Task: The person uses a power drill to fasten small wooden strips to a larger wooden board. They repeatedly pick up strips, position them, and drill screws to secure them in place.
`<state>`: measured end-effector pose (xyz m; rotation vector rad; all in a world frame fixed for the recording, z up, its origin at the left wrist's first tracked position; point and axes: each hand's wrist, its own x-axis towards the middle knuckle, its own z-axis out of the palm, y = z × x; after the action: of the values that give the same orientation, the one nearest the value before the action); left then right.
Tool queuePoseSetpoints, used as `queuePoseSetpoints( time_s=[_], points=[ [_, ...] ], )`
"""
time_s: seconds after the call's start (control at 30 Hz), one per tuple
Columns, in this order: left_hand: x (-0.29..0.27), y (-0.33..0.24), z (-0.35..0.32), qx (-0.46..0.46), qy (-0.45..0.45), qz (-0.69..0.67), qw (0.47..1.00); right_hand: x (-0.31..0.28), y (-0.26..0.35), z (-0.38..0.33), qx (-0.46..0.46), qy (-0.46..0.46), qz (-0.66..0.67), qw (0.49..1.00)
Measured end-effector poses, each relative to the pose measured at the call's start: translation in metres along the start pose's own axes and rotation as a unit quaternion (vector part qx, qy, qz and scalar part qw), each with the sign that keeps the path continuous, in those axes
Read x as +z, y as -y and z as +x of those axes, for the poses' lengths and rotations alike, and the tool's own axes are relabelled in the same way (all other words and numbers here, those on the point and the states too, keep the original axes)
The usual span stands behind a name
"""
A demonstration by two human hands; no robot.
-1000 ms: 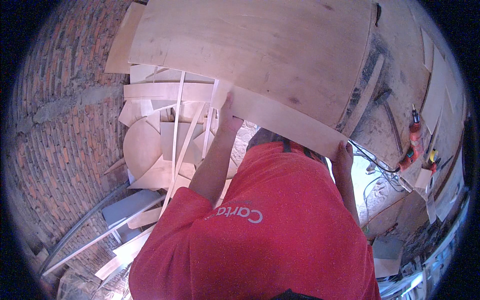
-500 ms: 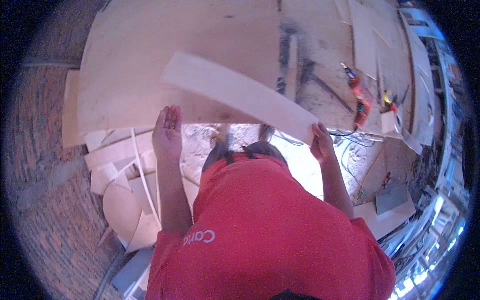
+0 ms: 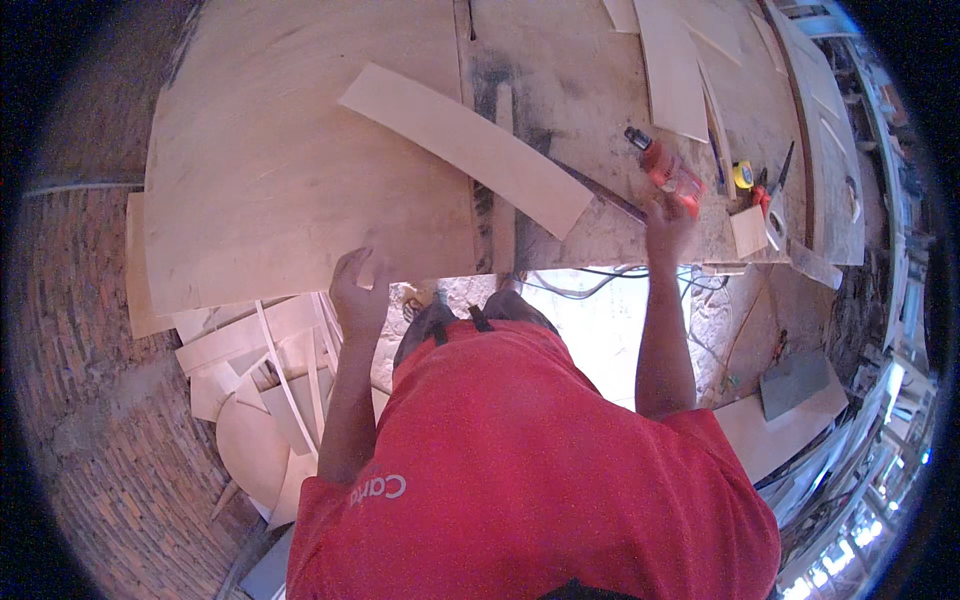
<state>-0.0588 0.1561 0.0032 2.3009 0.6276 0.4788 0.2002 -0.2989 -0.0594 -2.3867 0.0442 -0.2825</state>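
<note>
Red drill (image 3: pixel 672 178) with a dark metal chuck is at the right front of the tabletop (image 3: pixel 565 65), its rounded body slanted and slightly blurred. The right hand (image 3: pixel 668 230) has its fingers curled on the handle end, though blur hides how far they wrap. The left hand (image 3: pixel 358 290) is bare, fingers parted, thumb and forefinger curved, by the front edge of a broad, smooth plywood sheet (image 3: pixel 290 170); whether it touches the sheet I cannot tell. A pale, flat wooden strip (image 3: pixel 465 145) lies diagonally from the sheet across a narrow slat (image 3: pixel 504 235) onto worn, dark-smudged wood, with a thin dark bar (image 3: pixel 615 198) beside its right end. Right of the drill are a squat yellow tape measure (image 3: pixel 742 174), a red-handled tool (image 3: pixel 763 200) and a squarish block (image 3: pixel 748 231) of pale wood. Long thin boards (image 3: pixel 672 85) lie farther back. At the lower left, a rounded panel (image 3: pixel 250 450) and straight offcuts (image 3: pixel 240 335) crowd together near a rough brick wall (image 3: pixel 90 470). Dark cables (image 3: pixel 590 290) loop below the front edge.
</note>
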Motion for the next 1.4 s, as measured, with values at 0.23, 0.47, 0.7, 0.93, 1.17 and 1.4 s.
queuePoseSetpoints(
  time_s=[0.23,0.47,0.7,0.93,1.17,1.4],
  points=[
    [0.055,-0.076,0.014,-0.003,0.018,-0.052,0.998,-0.041,-0.072,0.049,0.093,0.117,-0.138,0.979],
    [0.18,-0.18,0.091,0.169,0.161,-0.115,0.965,-0.065,-0.094,0.079,0.329,0.321,0.417,0.784],
    [0.314,-0.205,0.126,0.195,0.29,0.018,0.937,-0.124,-0.025,0.068,0.316,0.203,0.459,0.805],
    [0.347,-0.212,0.139,0.237,0.409,0.143,0.87,-0.243,-0.034,0.01,0.263,0.02,0.453,0.851],
    [0.354,-0.237,0.13,0.324,0.354,0.121,0.869,-0.305,-0.031,-0.028,0.101,0.161,0.615,0.765],
    [0.287,-0.199,0.126,0.171,0.112,-0.127,0.971,-0.251,-0.017,-0.037,0.242,0.285,0.579,0.725]
  ],
)
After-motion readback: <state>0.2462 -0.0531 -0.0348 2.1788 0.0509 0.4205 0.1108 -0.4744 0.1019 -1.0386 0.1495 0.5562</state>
